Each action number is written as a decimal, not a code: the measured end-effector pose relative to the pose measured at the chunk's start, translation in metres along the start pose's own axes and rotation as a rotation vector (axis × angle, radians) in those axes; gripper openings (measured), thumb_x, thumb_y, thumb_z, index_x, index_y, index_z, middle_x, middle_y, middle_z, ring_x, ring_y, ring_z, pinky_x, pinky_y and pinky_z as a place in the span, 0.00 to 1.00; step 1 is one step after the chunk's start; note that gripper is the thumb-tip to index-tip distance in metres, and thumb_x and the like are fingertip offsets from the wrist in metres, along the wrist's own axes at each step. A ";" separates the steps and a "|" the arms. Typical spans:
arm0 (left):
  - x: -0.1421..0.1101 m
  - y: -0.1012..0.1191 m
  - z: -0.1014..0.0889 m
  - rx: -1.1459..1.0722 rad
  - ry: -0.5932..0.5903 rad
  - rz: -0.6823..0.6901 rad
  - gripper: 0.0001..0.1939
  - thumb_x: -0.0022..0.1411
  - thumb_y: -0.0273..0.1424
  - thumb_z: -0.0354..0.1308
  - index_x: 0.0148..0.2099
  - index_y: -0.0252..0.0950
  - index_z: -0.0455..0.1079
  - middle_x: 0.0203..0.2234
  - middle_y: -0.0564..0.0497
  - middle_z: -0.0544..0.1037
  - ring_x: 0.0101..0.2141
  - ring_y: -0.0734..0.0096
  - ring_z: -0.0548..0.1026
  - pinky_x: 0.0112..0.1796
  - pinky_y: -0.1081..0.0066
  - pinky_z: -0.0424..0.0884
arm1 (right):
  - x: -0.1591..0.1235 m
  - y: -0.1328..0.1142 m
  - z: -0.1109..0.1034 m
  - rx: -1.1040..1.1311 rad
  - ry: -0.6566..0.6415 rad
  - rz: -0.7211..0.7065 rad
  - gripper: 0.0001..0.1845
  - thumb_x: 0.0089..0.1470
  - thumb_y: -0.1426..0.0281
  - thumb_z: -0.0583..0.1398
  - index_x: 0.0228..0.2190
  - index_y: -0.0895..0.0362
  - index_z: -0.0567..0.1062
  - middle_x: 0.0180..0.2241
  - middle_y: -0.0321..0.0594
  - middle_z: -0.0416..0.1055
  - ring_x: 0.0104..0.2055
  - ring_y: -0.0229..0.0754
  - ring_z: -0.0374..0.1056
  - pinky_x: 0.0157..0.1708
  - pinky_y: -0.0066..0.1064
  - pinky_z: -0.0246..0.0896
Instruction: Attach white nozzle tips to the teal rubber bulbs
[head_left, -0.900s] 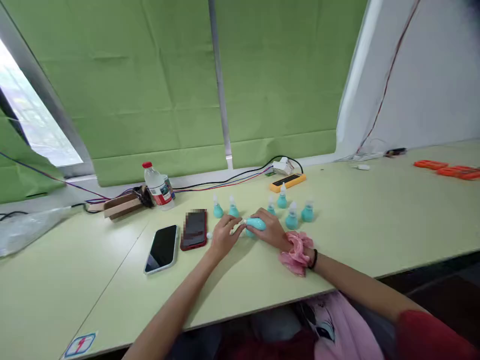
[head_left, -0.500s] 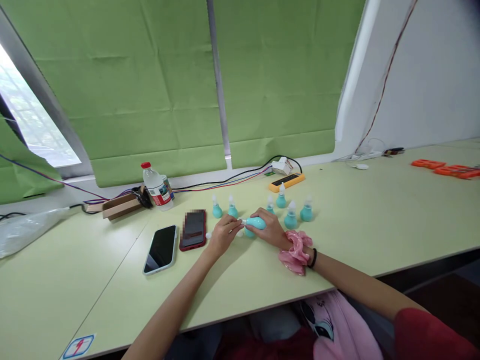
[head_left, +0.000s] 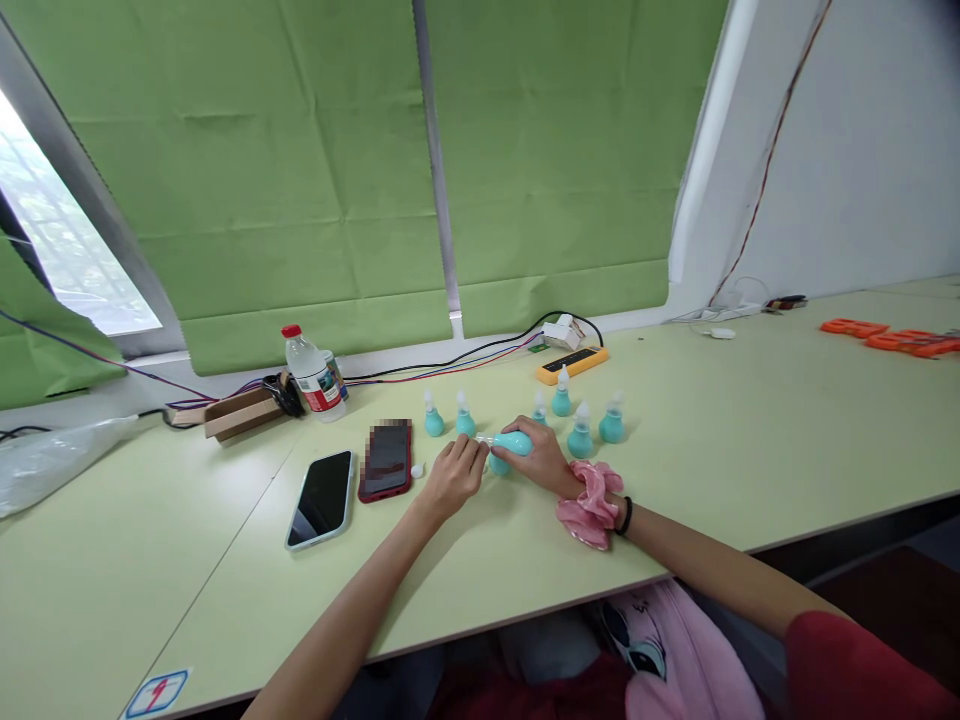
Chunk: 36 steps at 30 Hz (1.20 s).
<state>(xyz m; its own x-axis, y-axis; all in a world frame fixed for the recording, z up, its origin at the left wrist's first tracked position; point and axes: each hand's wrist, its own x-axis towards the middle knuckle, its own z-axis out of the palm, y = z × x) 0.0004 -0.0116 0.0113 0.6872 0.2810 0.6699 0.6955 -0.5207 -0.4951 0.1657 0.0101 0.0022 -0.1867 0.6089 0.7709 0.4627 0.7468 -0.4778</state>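
My right hand (head_left: 546, 460) is wrapped round the teal bulb of a nasal aspirator (head_left: 514, 443), which lies sideways with its clear nozzle pointing left. My left hand (head_left: 456, 472) is closed beside the nozzle end, its fingers bent downward. What those fingers hold, if anything, is hidden. Beneath the held bulb another teal bulb (head_left: 499, 464) shows in part. Behind my hands stand several more aspirators upright with clear tips, among them one at the left (head_left: 434, 420) and one at the right (head_left: 612, 425). A small white cap (head_left: 418, 470) lies left of my left hand.
Two phones, one dark red (head_left: 386, 460) and one pale-edged (head_left: 321, 500), lie to the left. Farther back are a water bottle (head_left: 313, 375), an open cardboard box (head_left: 246, 412), cables and a yellow-orange device (head_left: 572, 365). Orange tools (head_left: 911, 342) lie far right.
My left hand has turned and its fingers have curled down, away from the nozzle tip. A small white piece near it is now covered. My right hand keeps its hold.
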 end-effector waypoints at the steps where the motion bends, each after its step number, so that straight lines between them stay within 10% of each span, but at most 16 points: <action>1: 0.001 0.000 0.000 0.007 -0.015 -0.002 0.09 0.57 0.22 0.43 0.37 0.30 0.63 0.23 0.48 0.67 0.27 0.69 0.64 0.26 0.71 0.60 | 0.000 0.000 0.000 -0.001 0.002 0.001 0.08 0.42 0.67 0.59 0.26 0.57 0.66 0.25 0.37 0.65 0.28 0.37 0.62 0.29 0.28 0.57; 8: 0.003 0.006 0.005 -0.297 -0.097 -0.405 0.09 0.58 0.27 0.41 0.30 0.33 0.61 0.23 0.49 0.66 0.27 0.70 0.64 0.21 0.74 0.58 | 0.000 0.001 0.001 -0.005 -0.016 -0.012 0.08 0.41 0.67 0.59 0.26 0.57 0.66 0.25 0.37 0.65 0.29 0.37 0.62 0.29 0.28 0.57; 18: 0.007 -0.013 -0.002 -1.723 -0.100 -1.025 0.13 0.54 0.41 0.46 0.33 0.35 0.57 0.16 0.58 0.58 0.19 0.80 0.60 0.21 0.77 0.62 | 0.004 0.001 0.000 0.015 0.034 0.013 0.09 0.42 0.66 0.59 0.26 0.57 0.67 0.25 0.36 0.65 0.28 0.36 0.62 0.29 0.27 0.57; 22: 0.000 -0.029 0.003 -1.412 -0.088 -1.009 0.11 0.56 0.39 0.44 0.32 0.35 0.58 0.17 0.56 0.60 0.21 0.78 0.62 0.23 0.75 0.63 | 0.005 0.007 -0.001 -0.006 0.065 0.053 0.09 0.42 0.65 0.58 0.26 0.58 0.67 0.25 0.37 0.65 0.28 0.36 0.62 0.29 0.28 0.57; 28: -0.016 -0.023 0.022 -0.371 -0.252 -0.557 0.05 0.51 0.25 0.49 0.25 0.34 0.62 0.23 0.46 0.68 0.33 0.64 0.63 0.29 0.67 0.63 | 0.003 0.003 -0.001 -0.005 0.023 0.010 0.10 0.42 0.64 0.58 0.26 0.57 0.67 0.25 0.37 0.65 0.28 0.37 0.62 0.29 0.28 0.57; 32: -0.020 -0.017 0.028 -0.272 -0.369 -0.510 0.04 0.48 0.22 0.52 0.24 0.33 0.65 0.26 0.45 0.68 0.33 0.62 0.63 0.29 0.66 0.63 | 0.003 0.000 -0.001 -0.006 0.007 0.007 0.10 0.41 0.65 0.59 0.26 0.57 0.67 0.25 0.37 0.65 0.28 0.37 0.62 0.29 0.28 0.57; 36: -0.014 -0.017 0.019 -0.380 -0.237 -0.538 0.06 0.52 0.23 0.48 0.30 0.34 0.65 0.25 0.48 0.68 0.32 0.66 0.64 0.30 0.68 0.63 | 0.002 -0.002 -0.001 0.031 -0.033 0.014 0.10 0.40 0.64 0.59 0.26 0.58 0.67 0.25 0.37 0.66 0.28 0.36 0.62 0.30 0.28 0.57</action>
<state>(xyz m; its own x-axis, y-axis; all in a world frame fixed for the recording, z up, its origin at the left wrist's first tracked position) -0.0173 0.0088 -0.0005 0.3253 0.7248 0.6074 0.8602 -0.4936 0.1282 0.1649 0.0095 0.0048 -0.2087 0.6275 0.7502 0.4385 0.7457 -0.5017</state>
